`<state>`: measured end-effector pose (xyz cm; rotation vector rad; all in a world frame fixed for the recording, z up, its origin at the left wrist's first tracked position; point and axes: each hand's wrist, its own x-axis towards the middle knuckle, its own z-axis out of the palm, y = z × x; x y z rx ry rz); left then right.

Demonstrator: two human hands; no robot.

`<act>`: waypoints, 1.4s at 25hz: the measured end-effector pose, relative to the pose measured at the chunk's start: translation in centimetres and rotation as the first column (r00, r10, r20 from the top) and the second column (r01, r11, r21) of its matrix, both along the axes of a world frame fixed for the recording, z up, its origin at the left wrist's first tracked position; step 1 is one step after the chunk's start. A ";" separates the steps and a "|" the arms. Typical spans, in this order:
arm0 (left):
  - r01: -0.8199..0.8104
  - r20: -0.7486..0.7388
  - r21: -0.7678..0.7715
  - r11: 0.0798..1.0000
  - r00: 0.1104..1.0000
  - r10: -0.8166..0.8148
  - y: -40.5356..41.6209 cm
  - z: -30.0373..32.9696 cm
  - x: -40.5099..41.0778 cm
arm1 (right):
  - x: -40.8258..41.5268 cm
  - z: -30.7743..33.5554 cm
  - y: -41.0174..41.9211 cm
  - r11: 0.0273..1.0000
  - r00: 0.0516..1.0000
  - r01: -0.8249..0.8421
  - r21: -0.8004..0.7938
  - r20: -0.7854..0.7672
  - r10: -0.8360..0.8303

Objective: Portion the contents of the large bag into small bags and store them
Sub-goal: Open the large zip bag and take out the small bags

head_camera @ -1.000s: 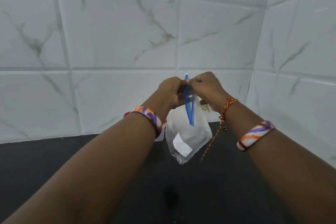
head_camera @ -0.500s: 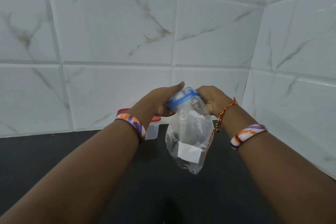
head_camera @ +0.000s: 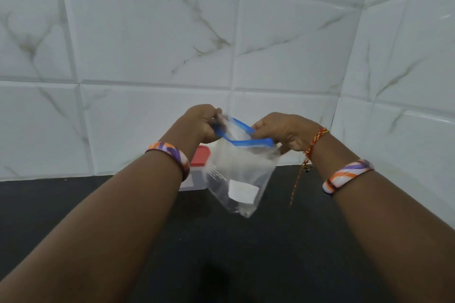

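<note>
The small bag [head_camera: 240, 174] hangs in the air above the dark counter [head_camera: 73, 216], held up by its blue zip strip [head_camera: 246, 139] and nothing else. The strip is the bag's long axis at the top, and it runs roughly left to right across the view, sloping a little downward toward the right. Its two sides stand apart in the middle, so the mouth is open. The clear body with its white label [head_camera: 243, 193] droops below, well clear of the counter. I cannot tell whether anything is inside.

The left hand [head_camera: 200, 123] pinches the left end of the strip, fingers curled tight around it. The right hand [head_camera: 285, 133] pinches the right end, thumb and fingers closed on the plastic. Each hand sits at its own end, so neither is nearer than the other. The mouth lies between them and faces up and slightly toward the person, which looks like the way it must face for filling.

A second ago the strip stood nearly upright, pressed flat between hands that touched each other. Half a second ago it bulged into a loop. Now the hands are drawn apart and the mouth is stretched wide.

Behind the bag, a clear container with a red lid [head_camera: 200, 158] stands on the counter against the tiled wall [head_camera: 147, 44].
</note>
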<state>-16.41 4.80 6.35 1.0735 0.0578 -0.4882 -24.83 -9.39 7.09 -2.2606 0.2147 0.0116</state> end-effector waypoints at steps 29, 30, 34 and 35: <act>-0.031 0.190 0.415 0.909 0.980 -0.053 1.1 -2.3 -7.7 | -0.3 -6.1 3.1 0.279 0.829 0.147 0.949 0.036 -0.557; -0.025 0.200 0.374 0.927 0.978 -0.054 1.2 -2.0 -7.3 | -0.2 -6.0 3.1 0.275 0.835 0.137 0.952 0.038 -0.548; 0.123 0.123 0.214 0.969 0.981 -0.152 1.6 -1.8 -6.4 | -1.0 -4.9 3.1 0.302 0.888 0.065 0.951 0.083 -0.453; 0.111 0.110 0.143 0.983 0.986 -0.128 1.6 -1.7 -6.4 | -1.5 -4.5 3.0 0.303 0.898 0.049 0.952 0.091 -0.431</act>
